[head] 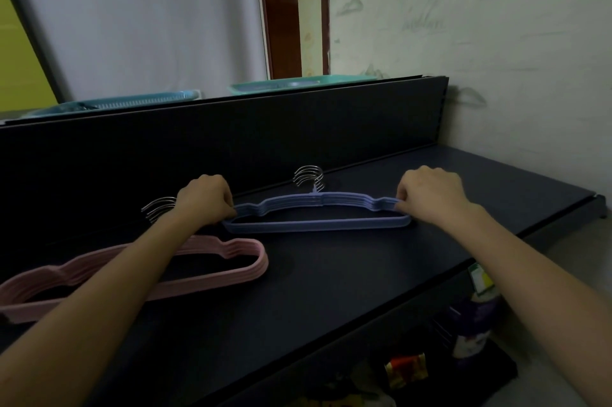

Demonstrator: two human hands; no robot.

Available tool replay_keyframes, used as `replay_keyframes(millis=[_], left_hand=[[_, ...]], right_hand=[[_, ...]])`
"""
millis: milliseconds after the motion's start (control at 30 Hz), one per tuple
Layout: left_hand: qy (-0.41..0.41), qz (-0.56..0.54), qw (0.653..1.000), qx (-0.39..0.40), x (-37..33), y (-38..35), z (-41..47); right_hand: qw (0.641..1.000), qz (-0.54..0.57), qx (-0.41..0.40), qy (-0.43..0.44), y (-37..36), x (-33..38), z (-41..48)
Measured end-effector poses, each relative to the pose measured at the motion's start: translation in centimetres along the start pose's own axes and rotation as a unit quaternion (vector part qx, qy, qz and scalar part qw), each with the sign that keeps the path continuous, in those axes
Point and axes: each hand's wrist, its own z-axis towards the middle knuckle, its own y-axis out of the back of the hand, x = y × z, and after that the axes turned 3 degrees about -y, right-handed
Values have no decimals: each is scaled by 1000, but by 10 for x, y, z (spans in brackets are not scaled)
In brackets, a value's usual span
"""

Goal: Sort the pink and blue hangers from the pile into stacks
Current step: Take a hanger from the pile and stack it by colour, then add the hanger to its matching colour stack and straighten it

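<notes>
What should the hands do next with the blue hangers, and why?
Probably nudge the blue hangers at both ends to square the stack. The left hand and right hand pinch the two ends, the shoulders look slightly fanned, and the pink hangers lie stacked.

2 stacks of hangers lie on the shelf (331, 290). The left stack (212, 277) lies at the left edge, nearer the front. The right stack (314, 226) lies in the middle, just before the back panel (231, 135), hooks toward it. The left hand (203, 197) pinches its left end, the right hand (430, 194) its right end. Behind the panel stand the left basket (132, 103) and the right basket (298, 85).
</notes>
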Motion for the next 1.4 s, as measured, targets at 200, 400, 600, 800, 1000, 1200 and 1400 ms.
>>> replay_keyframes(millis=[200,400,600,800,1000,1200,1400], left_hand=[[-43,60,996,-54,-18,-1,-25],[-74,45,980,-180,-19,-4,-78],[-21,75,971,-226,28,-3,-143],[49,90,961,-257,87,3,-219],[113,114,954,-252,145,13,-295],[138,100,954,-247,215,29,-383],[140,113,960,-217,284,36,-457]], right_hand=[[995,43,-33,80,12,9,-10],[960,136,-60,237,27,53,-25],[907,195,-84,363,36,121,-46],[857,226,-99,452,52,196,-80],[830,226,-99,500,74,271,-129],[812,250,-87,520,93,351,-193],[814,258,-85,514,108,426,-249]])
